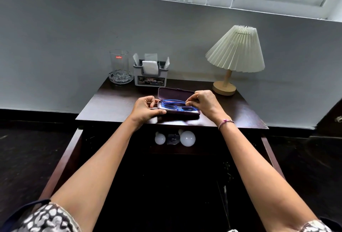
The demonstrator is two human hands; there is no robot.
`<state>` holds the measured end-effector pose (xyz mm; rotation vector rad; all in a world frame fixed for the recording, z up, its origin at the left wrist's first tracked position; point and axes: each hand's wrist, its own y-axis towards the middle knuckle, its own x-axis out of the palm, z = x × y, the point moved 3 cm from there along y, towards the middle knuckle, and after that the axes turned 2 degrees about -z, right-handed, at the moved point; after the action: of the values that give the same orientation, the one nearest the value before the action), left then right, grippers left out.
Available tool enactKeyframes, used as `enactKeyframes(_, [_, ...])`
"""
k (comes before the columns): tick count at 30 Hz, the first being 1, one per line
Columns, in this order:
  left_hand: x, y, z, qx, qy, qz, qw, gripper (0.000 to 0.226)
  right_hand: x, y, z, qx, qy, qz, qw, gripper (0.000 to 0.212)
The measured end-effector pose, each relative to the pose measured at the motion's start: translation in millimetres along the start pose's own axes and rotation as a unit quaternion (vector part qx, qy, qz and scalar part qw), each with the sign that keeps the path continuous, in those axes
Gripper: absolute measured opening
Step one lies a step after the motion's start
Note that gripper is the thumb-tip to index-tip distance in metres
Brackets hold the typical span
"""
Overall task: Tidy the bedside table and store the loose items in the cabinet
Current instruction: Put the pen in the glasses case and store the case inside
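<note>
An open dark purple glasses case (175, 93) lies near the front of the dark wooden bedside table (111, 102), its lid tilted up at the back. Blue-framed glasses (174, 105) rest inside it. My left hand (146, 110) grips the case's left end, thumb along the front edge. My right hand (203, 104) pinches the right side of the glasses over the case. Below the tabletop the cabinet stands open, with two white bulbs (187, 138) and a small dark item between them on its shelf.
At the back left a drinking glass (119, 63) stands in a glass ashtray (120, 79), beside a grey tissue holder (150, 76). A pleated lamp (235, 50) on a wooden base sits back right. The cabinet doors (64, 161) swing out on both sides.
</note>
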<state>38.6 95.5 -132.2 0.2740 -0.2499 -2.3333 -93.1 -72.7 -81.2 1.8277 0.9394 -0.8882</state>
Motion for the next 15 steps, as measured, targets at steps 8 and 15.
enactKeyframes(8, [-1.1, 0.4, -1.4, 0.001, 0.005, 0.009, 1.0, 0.056, 7.3, 0.5, 5.6, 0.0, 0.014, 0.003, 1.0, 0.014])
enactKeyframes(15, [-0.3, -0.9, 0.9, 0.0, 0.01, 0.017, 1.0, 0.055, 9.6, -0.9, 5.2, -0.009, 0.027, 0.01, 1.0, 0.018])
